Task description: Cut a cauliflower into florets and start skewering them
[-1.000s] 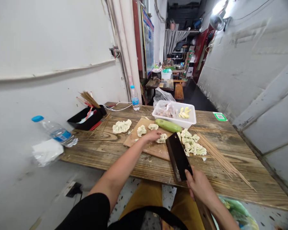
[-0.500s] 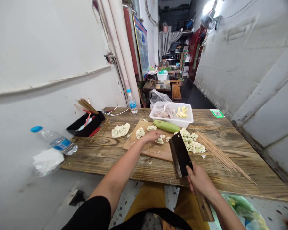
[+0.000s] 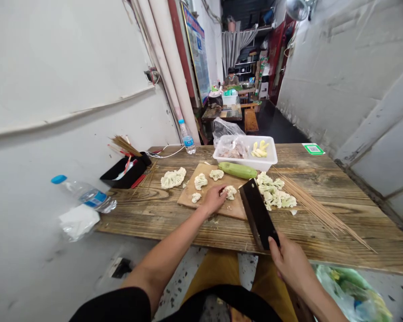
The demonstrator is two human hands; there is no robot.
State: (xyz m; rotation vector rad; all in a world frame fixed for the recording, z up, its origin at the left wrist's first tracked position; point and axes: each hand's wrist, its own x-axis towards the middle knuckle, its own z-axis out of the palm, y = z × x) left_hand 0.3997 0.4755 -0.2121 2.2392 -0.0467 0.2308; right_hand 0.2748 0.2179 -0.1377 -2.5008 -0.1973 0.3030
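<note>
Wooden table (image 3: pixel 342 183); cutting board (image 3: pixel 235 207) on it. Cleaver (image 3: pixel 258 214) at board's right edge. Cauliflower pile (image 3: pixel 275 195) right of board. Right hand (image 3: pixel 290 260) nearer than board, fingers clenched on cleaver. Left hand (image 3: pixel 214 199) above board, fingertips at floret (image 3: pixel 230 192) there; grip, cannot tell.

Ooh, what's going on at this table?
A person's left hand is at a small cauliflower piece on the cutting board, and the right hand grips a big dark cleaver. Three other pieces sit farther left on the board, and a cauliflower pile lies to the right. A green squash lies by the far edge.
</note>
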